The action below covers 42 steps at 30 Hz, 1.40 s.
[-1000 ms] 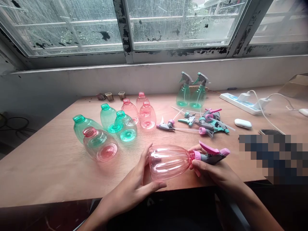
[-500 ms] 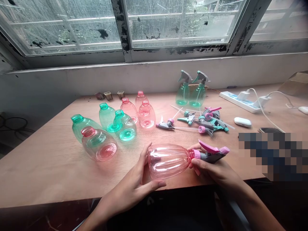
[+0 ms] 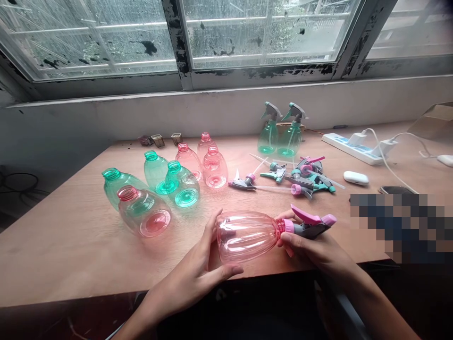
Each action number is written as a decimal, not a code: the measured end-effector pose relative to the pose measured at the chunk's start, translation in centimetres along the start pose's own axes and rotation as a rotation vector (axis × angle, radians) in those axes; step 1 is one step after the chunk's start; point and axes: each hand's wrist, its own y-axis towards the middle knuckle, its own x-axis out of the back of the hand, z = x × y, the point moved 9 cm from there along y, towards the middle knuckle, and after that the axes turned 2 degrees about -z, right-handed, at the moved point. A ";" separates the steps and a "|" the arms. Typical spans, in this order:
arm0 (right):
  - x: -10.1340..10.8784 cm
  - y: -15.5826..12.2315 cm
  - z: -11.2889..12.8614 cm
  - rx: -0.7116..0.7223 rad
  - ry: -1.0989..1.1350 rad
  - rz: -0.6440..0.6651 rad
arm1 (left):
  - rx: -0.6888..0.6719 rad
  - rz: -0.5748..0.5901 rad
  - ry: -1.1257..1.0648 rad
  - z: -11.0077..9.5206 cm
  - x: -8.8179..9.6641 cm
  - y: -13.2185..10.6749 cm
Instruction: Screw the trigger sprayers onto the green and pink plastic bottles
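Observation:
A clear pink spray bottle (image 3: 247,236) lies sideways above the table's front edge, its base to the left. A pink-and-grey trigger sprayer (image 3: 311,224) with a pink collar sits on its neck. My right hand (image 3: 311,245) is closed around the collar and neck, its thumb in front. By the base, my left hand (image 3: 201,264) is open, thumb and fingers spread apart; whether the fingers behind touch the bottle I cannot tell. Beyond lies a pile of loose trigger sprayers (image 3: 307,177), pink, green and grey, with thin tubes.
Several open bottles, such as a green bottle (image 3: 184,186) and a pink bottle (image 3: 145,212), stand or lean at left. Two green spray bottles (image 3: 268,137) with sprayers stand by the wall. A power strip (image 3: 354,148), a white case (image 3: 356,178) and a blurred patch are at right.
Both hands and the pink spray bottle hold nearly the same pose. The whole view has shifted very slightly.

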 end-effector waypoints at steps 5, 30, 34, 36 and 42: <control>-0.1 0.2 0.4 0.007 -0.019 0.001 | 0.002 -0.003 0.000 0.0 0.1 -0.1; 0.1 0.1 0.2 0.053 -0.060 0.028 | -0.006 0.013 -0.004 0.2 -0.2 0.0; 0.1 0.2 0.5 0.062 -0.072 0.035 | -0.011 0.012 0.000 0.1 -0.2 0.1; 0.1 0.3 0.6 0.061 -0.071 0.035 | -0.008 0.025 0.003 0.0 -0.3 0.1; -0.1 0.2 0.3 0.038 -0.036 0.039 | -0.003 0.015 0.004 0.0 -0.2 0.1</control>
